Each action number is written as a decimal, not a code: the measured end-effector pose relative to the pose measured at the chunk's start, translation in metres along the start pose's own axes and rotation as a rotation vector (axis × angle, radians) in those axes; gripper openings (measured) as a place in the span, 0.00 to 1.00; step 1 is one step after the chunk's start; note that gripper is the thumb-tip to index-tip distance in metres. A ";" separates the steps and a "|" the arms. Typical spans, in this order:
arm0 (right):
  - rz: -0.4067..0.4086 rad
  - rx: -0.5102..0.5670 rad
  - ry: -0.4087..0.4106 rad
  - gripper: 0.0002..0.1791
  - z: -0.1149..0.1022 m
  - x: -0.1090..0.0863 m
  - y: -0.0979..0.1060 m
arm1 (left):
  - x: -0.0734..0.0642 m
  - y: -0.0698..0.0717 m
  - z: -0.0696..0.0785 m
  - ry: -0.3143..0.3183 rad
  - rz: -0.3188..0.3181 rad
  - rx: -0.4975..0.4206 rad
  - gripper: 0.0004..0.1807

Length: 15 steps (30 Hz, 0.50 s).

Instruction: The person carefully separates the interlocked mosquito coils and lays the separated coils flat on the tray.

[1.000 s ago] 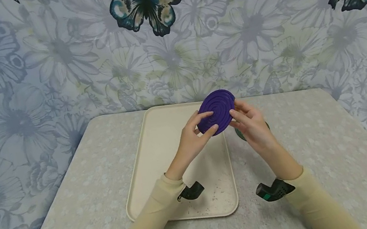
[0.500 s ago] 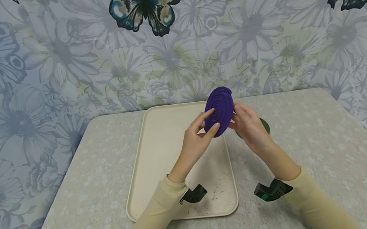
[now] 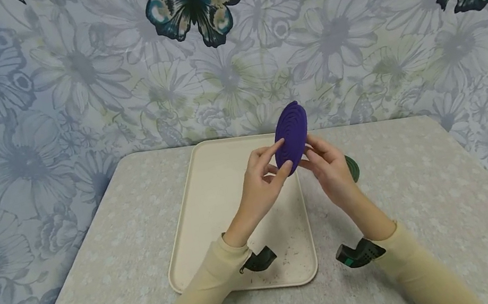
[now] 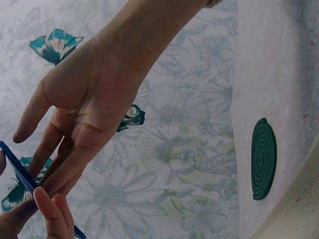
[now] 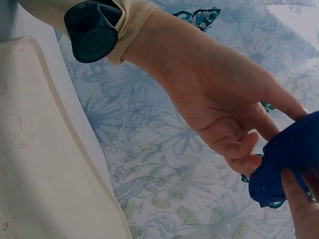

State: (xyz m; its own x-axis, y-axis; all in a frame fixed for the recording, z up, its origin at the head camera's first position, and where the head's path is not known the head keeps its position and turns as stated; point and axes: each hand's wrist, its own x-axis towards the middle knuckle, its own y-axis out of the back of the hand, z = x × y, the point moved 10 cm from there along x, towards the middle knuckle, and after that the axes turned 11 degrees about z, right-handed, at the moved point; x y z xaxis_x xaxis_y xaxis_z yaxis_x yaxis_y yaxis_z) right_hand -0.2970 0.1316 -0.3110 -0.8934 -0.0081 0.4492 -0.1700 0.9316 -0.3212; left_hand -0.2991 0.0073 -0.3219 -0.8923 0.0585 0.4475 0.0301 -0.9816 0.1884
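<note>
A flat purple spiral disc (image 3: 292,138), wound like a coiled rope, is held tilted steeply above the far right part of the tray. The left hand (image 3: 257,187) pinches its lower left edge, with thumb and a finger on the ribbed face. The right hand (image 3: 332,172) touches the disc from the right and behind with fairly straight fingers; its thumb stands apart from the disc in the left wrist view. The disc shows edge-on in the left wrist view and blue in the right. A green spiral disc (image 4: 263,159) lies on the table, partly hidden behind the right hand in the head view.
A cream tray (image 3: 201,245) with a raised rim and dark crumbs lies on the pale patterned table (image 3: 424,186), its right edge beneath the hands. Behind the table stands a wall (image 3: 355,63) with flowers and butterflies.
The purple disc has turned from nearly facing the camera to a narrower, steeper angle and risen slightly. The right-hand fingers have shifted from its edge to behind it.
</note>
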 end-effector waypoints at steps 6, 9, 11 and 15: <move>0.001 -0.041 0.099 0.18 -0.010 -0.004 -0.002 | -0.002 0.000 0.013 -0.118 -0.003 0.020 0.31; 0.016 -0.053 0.099 0.19 -0.011 -0.004 -0.001 | -0.002 0.002 0.019 -0.171 0.012 0.084 0.44; 0.031 -0.062 0.093 0.19 -0.011 -0.005 0.000 | -0.003 0.004 0.021 -0.193 0.029 0.126 0.49; 0.057 -0.068 0.079 0.19 -0.010 -0.006 0.002 | -0.002 0.008 0.022 -0.209 0.066 0.121 0.48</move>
State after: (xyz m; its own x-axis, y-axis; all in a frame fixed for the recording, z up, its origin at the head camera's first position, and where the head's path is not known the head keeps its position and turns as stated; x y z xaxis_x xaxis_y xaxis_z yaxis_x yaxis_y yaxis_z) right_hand -0.2883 0.1375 -0.3060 -0.8650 0.0715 0.4967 -0.0890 0.9523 -0.2920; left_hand -0.2876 0.0035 -0.3022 -0.7746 0.0438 0.6309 0.1498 -0.9565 0.2503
